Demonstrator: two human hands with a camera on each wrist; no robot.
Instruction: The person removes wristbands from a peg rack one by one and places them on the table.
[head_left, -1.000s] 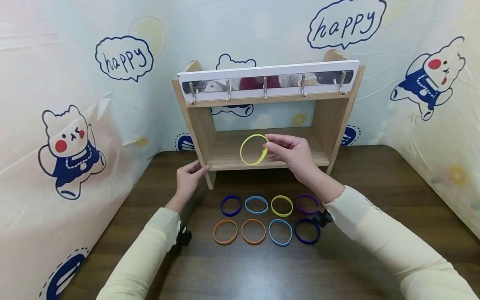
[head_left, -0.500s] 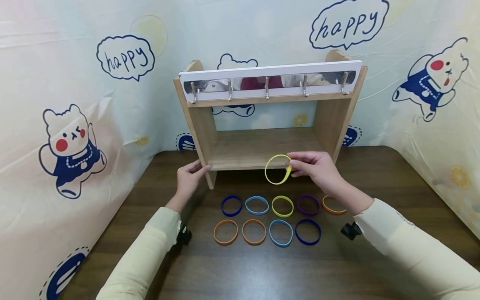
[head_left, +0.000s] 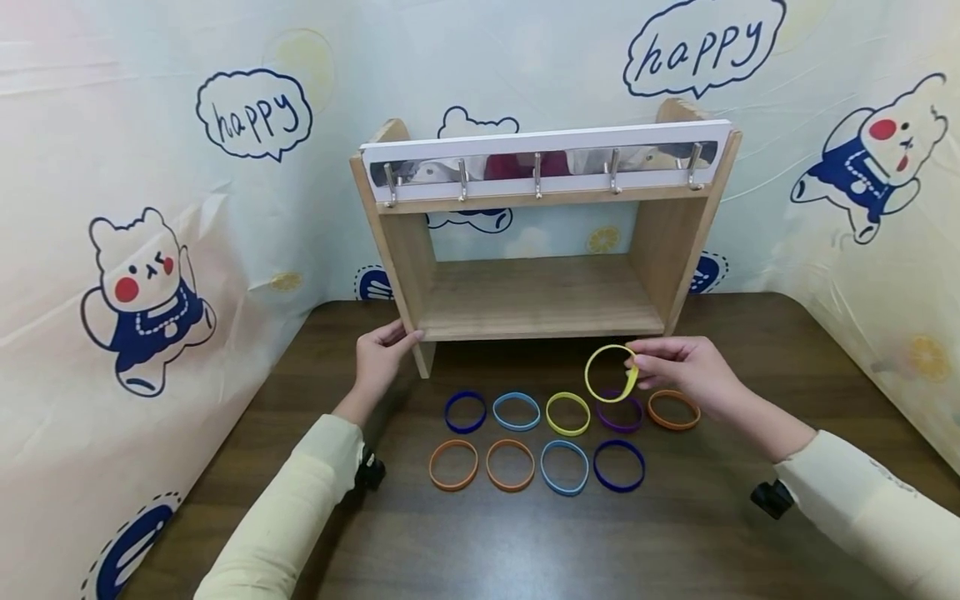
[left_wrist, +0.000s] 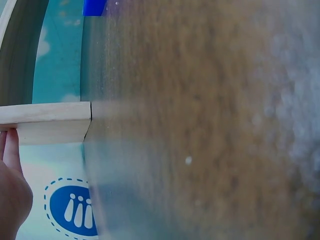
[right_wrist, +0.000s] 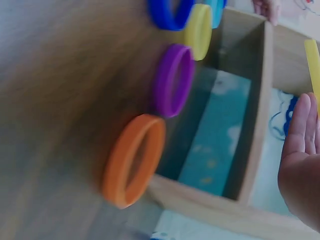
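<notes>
My right hand [head_left: 693, 371] pinches a yellow silicone wristband [head_left: 590, 375] between thumb and fingers, upright above the table. Behind it lies a purple wristband [head_left: 624, 427], partly hidden from the head view. An orange wristband [head_left: 674, 425] lies just below the fingers. In the right wrist view, the held yellow wristband [right_wrist: 313, 60] shows only at the edge. My left hand [head_left: 377, 362] holds the lower left side panel of a wooden hook rack [head_left: 543, 321], thumb at the panel's front edge. Only part of the left hand [left_wrist: 14, 185] shows in the left wrist view.
Two rows of wristbands lie before the rack, among them a dark blue wristband [head_left: 465, 428], a light blue wristband [head_left: 516, 428] and a yellow wristband [head_left: 567, 432]. Several metal hooks [head_left: 537, 177] line the rack's top rail. A printed cloth [head_left: 247, 192] hangs behind the table [head_left: 525, 550].
My right hand has moved right and down, carrying the yellow wristband from before the rack's shelf to above the purple wristband. The left hand has stayed on the side panel.
</notes>
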